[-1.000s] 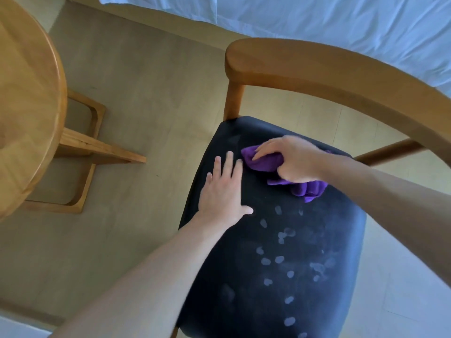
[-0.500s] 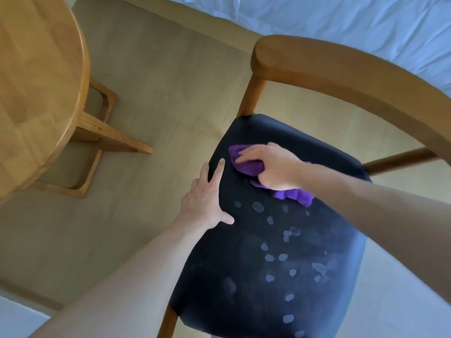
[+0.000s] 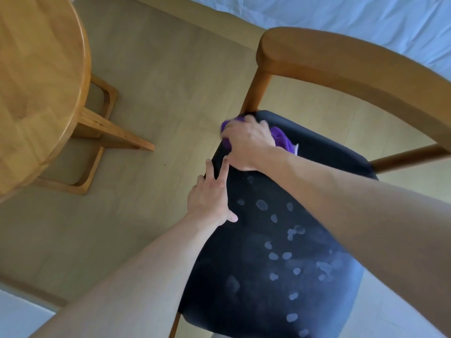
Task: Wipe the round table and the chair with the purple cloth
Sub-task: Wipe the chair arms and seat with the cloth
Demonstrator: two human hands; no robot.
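The chair has a black padded seat (image 3: 273,252) dotted with pale fingerprint marks and a curved wooden back rail (image 3: 353,59). My right hand (image 3: 246,142) grips the bunched purple cloth (image 3: 280,137) at the seat's far left corner, beside the wooden post. My left hand (image 3: 210,196) rests on the seat's left edge just below it, its first two fingers straight along the edge and its thumb on the seat. The round wooden table (image 3: 36,76) fills the upper left.
The table's wooden base frame (image 3: 97,142) stands on the beige floor (image 3: 170,76) left of the chair. A bed with white sheets (image 3: 341,18) runs along the top right, behind the chair back.
My right hand has slid the cloth from mid-seat to the far left corner. My left hand has shifted from flat on the seat to its left edge. The view moved left.
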